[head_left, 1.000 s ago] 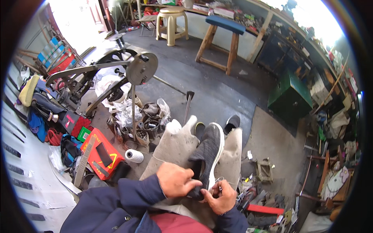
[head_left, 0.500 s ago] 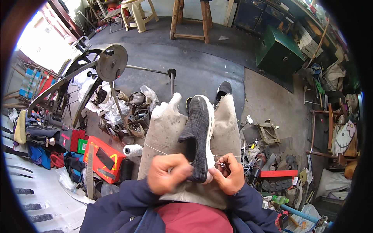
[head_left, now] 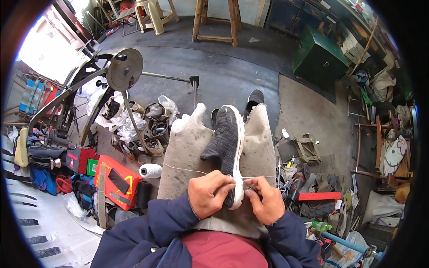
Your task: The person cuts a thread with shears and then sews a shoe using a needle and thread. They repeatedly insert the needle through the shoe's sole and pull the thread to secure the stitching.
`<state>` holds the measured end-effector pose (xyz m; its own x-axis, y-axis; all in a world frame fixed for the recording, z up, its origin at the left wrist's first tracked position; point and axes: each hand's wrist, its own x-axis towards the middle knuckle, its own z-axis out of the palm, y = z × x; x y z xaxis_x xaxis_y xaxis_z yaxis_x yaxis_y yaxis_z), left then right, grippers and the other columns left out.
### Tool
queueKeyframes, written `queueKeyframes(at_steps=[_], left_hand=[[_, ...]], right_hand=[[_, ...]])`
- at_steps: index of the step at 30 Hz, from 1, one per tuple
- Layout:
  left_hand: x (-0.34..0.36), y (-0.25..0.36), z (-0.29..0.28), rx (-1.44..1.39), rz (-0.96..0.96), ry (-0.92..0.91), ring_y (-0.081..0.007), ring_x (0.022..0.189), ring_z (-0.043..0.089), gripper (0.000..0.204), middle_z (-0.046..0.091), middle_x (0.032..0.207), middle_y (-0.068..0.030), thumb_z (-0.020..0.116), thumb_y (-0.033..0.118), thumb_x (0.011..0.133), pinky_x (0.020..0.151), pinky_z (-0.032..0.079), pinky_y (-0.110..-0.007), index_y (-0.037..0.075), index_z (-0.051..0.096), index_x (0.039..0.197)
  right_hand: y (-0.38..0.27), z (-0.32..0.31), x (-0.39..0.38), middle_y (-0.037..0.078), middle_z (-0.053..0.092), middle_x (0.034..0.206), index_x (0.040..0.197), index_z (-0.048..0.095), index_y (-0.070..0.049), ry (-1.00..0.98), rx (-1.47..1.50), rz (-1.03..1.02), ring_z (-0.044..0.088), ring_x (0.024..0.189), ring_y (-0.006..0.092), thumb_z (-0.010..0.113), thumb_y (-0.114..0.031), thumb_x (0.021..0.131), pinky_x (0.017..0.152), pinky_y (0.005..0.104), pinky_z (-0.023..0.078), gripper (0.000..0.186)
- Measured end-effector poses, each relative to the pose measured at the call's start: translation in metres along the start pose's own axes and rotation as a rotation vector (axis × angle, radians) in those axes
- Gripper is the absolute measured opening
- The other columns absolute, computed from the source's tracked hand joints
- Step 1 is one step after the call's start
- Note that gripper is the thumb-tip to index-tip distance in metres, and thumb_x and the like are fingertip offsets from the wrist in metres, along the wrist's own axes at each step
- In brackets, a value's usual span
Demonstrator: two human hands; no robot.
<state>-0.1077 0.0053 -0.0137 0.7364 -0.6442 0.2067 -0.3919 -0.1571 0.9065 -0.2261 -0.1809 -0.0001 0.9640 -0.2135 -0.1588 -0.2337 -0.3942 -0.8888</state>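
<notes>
A dark grey knit shoe (head_left: pixel 222 138) with a white sole lies lengthwise on a stained beige apron (head_left: pixel 187 143) over my lap, heel toward me. My left hand (head_left: pixel 210 192) is closed at the shoe's heel, thumb and forefinger pinching its left side. My right hand (head_left: pixel 263 198) is pinched beside the heel on a pale thread (head_left: pixel 259 177); anything else in those fingertips is too small to tell. Thread also runs leftward across the apron, near a white spool (head_left: pixel 150 171). Another dark shoe (head_left: pixel 254 100) shows beyond my knees.
A metal crank machine (head_left: pixel 124 69) stands front left above bags of small parts (head_left: pixel 158 129). At left are a red box (head_left: pixel 111 169) and piled bags. Ahead are a cream stool (head_left: pixel 156 18), a wooden stool (head_left: pixel 214 38) and a green box (head_left: pixel 317 56); at right, piled tools and scraps (head_left: pixel 319 196).
The view has tilted down. My left hand has moved right onto the heel, and the shoe has straightened and turned slightly. My right hand has moved a little with the thread.
</notes>
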Motion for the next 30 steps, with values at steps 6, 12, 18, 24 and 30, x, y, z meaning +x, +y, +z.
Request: queueKeyframes(at_steps=[6,12,18,24,30], left_hand=[[0.0,-0.004,0.0,-0.065,-0.175,0.024,-0.0155,0.073,0.068,0.009,0.072,0.084,-0.0142,0.07,0.006,0.098,0.07,0.054,-0.029,0.0,0.07,0.105],[0.0,-0.008,0.0,-0.073,-0.161,0.022,-0.0214,0.074,0.071,0.01,0.072,0.084,-0.0155,0.07,0.01,0.098,0.069,0.055,-0.032,0.001,0.069,0.104],[0.0,-0.007,0.001,-0.104,-0.192,0.008,-0.0264,0.075,0.073,0.011,0.072,0.085,-0.0171,0.071,0.011,0.098,0.068,0.056,-0.034,0.003,0.07,0.104],[-0.002,-0.005,-0.004,-0.084,-0.184,0.038,-0.0173,0.072,0.071,0.01,0.072,0.082,-0.0144,0.072,0.008,0.098,0.069,0.056,-0.031,0.001,0.07,0.104],[-0.001,-0.012,0.0,-0.116,-0.186,0.016,-0.0314,0.076,0.074,0.011,0.073,0.085,-0.0175,0.07,0.013,0.099,0.067,0.057,-0.036,0.005,0.07,0.106]], right_hand=[[0.075,-0.085,-0.024,0.0,0.053,0.063,0.099,0.067,-0.004,0.301,1.075,-0.194,0.039,0.046,0.0067,0.065,-0.029,0.102,0.042,0.0259,0.032,0.025],[0.105,-0.148,-0.039,0.0,0.058,0.086,0.132,0.061,-0.003,1.134,1.156,-0.06,0.038,0.052,0.0058,0.052,-0.027,0.111,0.041,0.0219,0.034,0.033],[0.035,-0.01,-0.009,0.004,0.074,0.113,0.139,0.063,-0.003,0.296,0.003,-0.002,0.046,0.066,0.0032,0.071,-0.007,0.095,0.058,0.0201,0.038,0.045],[0.005,-0.008,0.007,0.005,0.068,0.072,0.091,0.07,0.001,0.065,-0.083,0.02,0.06,0.064,0.0095,0.07,-0.01,0.098,0.062,0.0255,0.047,0.014],[0.008,-0.004,0.01,0.031,0.066,0.13,0.092,0.058,-0.001,0.163,0.829,-0.013,0.067,0.076,0.0159,0.057,-0.022,0.109,0.051,0.0229,0.049,0.027]])
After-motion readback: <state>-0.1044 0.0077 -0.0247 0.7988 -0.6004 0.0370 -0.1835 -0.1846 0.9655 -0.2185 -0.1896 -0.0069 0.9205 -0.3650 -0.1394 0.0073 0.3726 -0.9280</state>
